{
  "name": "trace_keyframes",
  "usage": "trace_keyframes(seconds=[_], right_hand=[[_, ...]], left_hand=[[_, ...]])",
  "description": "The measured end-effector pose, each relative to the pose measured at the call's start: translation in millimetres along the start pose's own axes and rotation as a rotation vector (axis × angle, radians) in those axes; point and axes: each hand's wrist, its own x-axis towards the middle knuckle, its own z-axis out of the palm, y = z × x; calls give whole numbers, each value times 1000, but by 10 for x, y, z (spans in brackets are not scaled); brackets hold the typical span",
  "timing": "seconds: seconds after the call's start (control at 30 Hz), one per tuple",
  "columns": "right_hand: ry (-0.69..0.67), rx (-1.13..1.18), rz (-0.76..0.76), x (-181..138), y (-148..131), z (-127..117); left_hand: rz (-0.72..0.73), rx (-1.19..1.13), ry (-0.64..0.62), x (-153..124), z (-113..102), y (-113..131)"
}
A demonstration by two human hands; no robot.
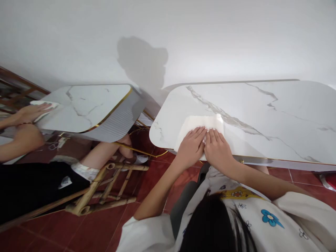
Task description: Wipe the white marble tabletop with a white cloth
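Observation:
A white cloth point(201, 121), perhaps a paper towel, is spread near the front left part of a white marble-patterned tabletop point(236, 101). My left hand point(193, 146) presses flat on it with the fingers stretched forward. Close beside it, my right hand point(217, 147) also lies flat on the cloth, fingers straight. The two hands touch or nearly touch at the thumbs. Part of the cloth is hidden under my palms and hangs slightly at the table's front edge.
To the left stands a second marble-patterned cabinet point(89, 105) with a gold edge. Another person's hand point(34, 112) rests on a white cloth point(49, 104) there. A bamboo chair point(105, 189) stands on the red tiled floor point(147, 185). Behind both tops rises a white wall point(223, 38).

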Motion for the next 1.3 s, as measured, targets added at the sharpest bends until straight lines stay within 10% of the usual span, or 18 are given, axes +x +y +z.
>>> trace_keyframes(seconds=[0.9, 1.3], right_hand=[[44, 124, 75, 2470, 918, 665], [63, 99, 123, 2456, 1754, 628]], left_hand=[[-16, 142, 128, 2382, 160, -1537], [12, 196, 128, 3023, 410, -974]])
